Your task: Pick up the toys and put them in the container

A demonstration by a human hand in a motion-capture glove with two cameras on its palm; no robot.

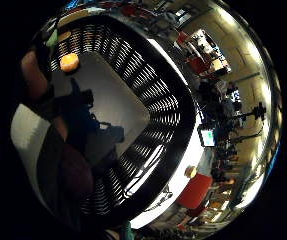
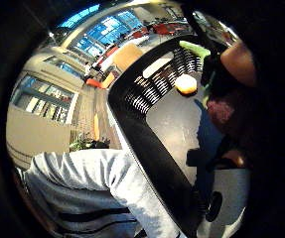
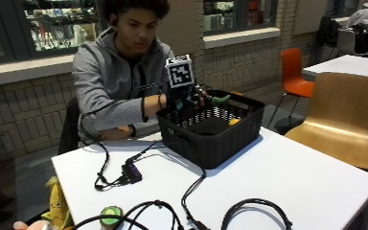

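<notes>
A person sits at a white table (image 3: pixel 286 177). A black basket (image 3: pixel 212 127) with slotted walls stands on it, near the person's edge. The basket has a flat grey floor. One small orange toy (image 3: pixel 234 121) lies on that floor, close to the wall at about 3 o'clock from the basket's middle in the outside view. In the thumb side palm view the same orange toy (image 2: pixel 185 84) sits right by the slotted wall, and the little finger side view shows it (image 1: pixel 69 61) in a corner of the floor. I can see no other toy lying inside.

The right hand (image 3: pixel 187 101) in its black glove is over the basket's back rim, at about 11 o'clock from the basket's middle. It holds a green toy (image 3: pixel 220 100). The toy sticks out from the fingers toward 3 o'clock and is up above the basket, not down on the floor. In the thumb side view a bit of the green toy (image 2: pixel 194 48) shows by the fingers (image 2: pixel 237 63), which are bent round it. The orange toy is below the hand and well apart from the fingers.

The other hand (image 3: pixel 117 133) is bare and rests on the table beside the basket, at about 9 o'clock from it.

At the near edge of the table lie a yellow toy (image 3: pixel 58 205) and a small round green toy (image 3: pixel 111 213).
</notes>
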